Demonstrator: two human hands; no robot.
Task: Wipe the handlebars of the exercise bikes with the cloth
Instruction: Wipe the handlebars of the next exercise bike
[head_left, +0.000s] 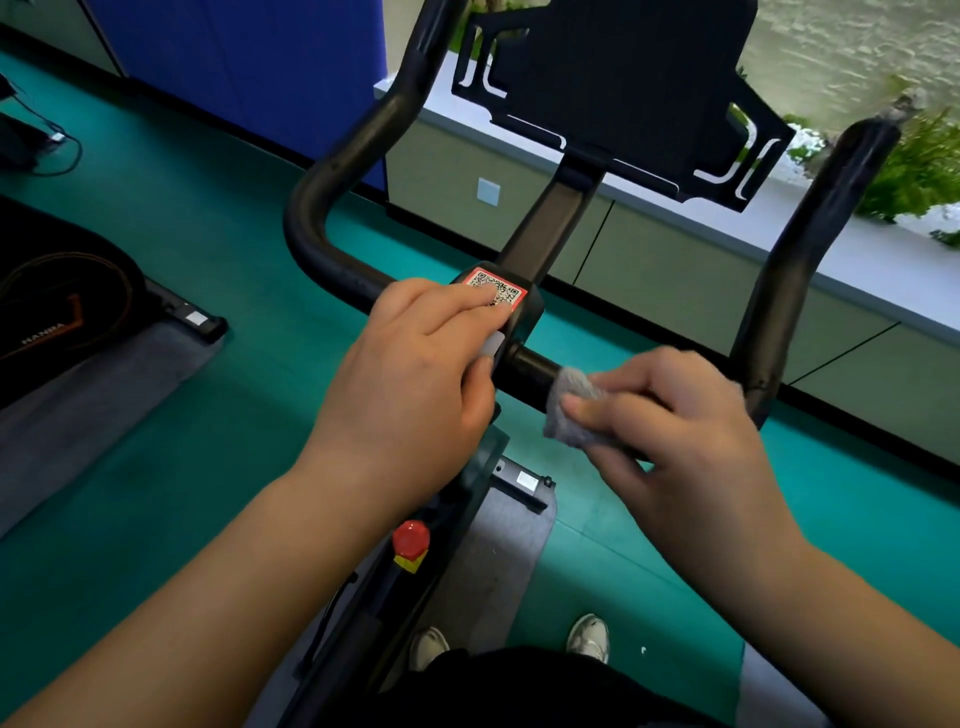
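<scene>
Scanning from the left, a second exercise bike (67, 312) sits on its grey mat, well apart from the work. Next comes the black handlebar (332, 171) of the near bike, its left horn curving up and away. The left hand (415, 374) rests over the centre clamp, fingers fairly straight and lying across the QR sticker (496, 291), steadying the bar and not grasping anything that can be seen. Below it, the red knob (411, 538) sits on the frame. Just right of the clamp, the right hand (670, 415) has the grey cloth (574, 402) wrapped on the straight cross section of the bar, fingers curled over it and thumb pressing it against the tube. The right horn (815, 249) rises beyond (its surface looks scuffed or dusty, hard to tell which). To do this stroke well, the cloth probably wants to circle the whole tube, underside included, and slide outward with steady pressure toward the bend, then up the horn, while the left hand holds the bike from swinging. The left half likely needs the same treatment afterwards.
</scene>
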